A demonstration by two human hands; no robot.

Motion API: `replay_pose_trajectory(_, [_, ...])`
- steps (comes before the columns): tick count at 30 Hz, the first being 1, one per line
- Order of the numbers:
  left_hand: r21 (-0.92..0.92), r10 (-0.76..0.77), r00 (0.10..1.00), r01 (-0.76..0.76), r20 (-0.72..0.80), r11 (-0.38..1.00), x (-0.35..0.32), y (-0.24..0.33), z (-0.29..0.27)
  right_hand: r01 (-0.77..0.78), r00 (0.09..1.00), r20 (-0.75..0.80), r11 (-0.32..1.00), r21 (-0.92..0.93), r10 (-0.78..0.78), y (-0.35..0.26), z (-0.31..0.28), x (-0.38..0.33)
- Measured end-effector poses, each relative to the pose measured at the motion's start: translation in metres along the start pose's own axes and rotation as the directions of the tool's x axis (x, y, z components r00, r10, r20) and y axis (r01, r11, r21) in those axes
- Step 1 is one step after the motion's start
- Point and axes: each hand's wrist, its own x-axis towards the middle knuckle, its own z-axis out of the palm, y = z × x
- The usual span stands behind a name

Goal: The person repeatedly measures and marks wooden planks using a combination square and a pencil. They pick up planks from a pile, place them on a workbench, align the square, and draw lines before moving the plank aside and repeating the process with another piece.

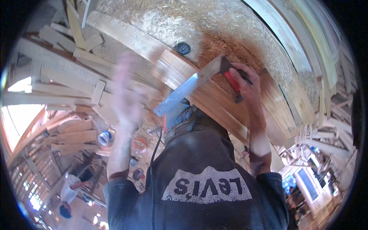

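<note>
1. The right hand point(245, 82) is closed around the red handle of a handsaw point(191, 86), whose grey blade slants down to the left across the wood.
2. The saw lies over a reddish-brown plank point(214, 99) resting on the counter point(161, 23), which is thick with sawdust; the plank sits centre-right, just beyond the person's dark shirt.
3. The left hand point(126, 88) is raised left of the blade, blurred, fingers seemingly spread, holding nothing.
4. A black round knob point(182, 48) sits on the far side of the plank.
5. Pale offcuts point(65, 73) are piled to the left.
6. Another person point(71, 193) stands at lower left.
</note>
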Motion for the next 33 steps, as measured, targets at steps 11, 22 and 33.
replay_pose_trajectory(11, [0.082, -0.054, 0.950, 0.030, 0.306, 0.996, -0.022, 0.048, 0.187, 0.124, 0.932, 0.317, 0.975, 0.184, -0.178, 0.035, 0.045, 0.021])
replay_pose_trajectory(22, [0.122, -0.096, 0.961, 0.066, 0.259, 0.990, -0.026, 0.042, 0.191, -0.088, 0.951, 0.307, 0.983, 0.159, 0.035, 0.025, 0.042, 0.016])
replay_pose_trajectory(33, [0.065, -0.141, 0.960, 0.129, 0.242, 0.990, -0.025, 0.040, 0.194, -0.279, 0.927, 0.336, 0.906, 0.318, 0.167, 0.028, 0.044, 0.009])
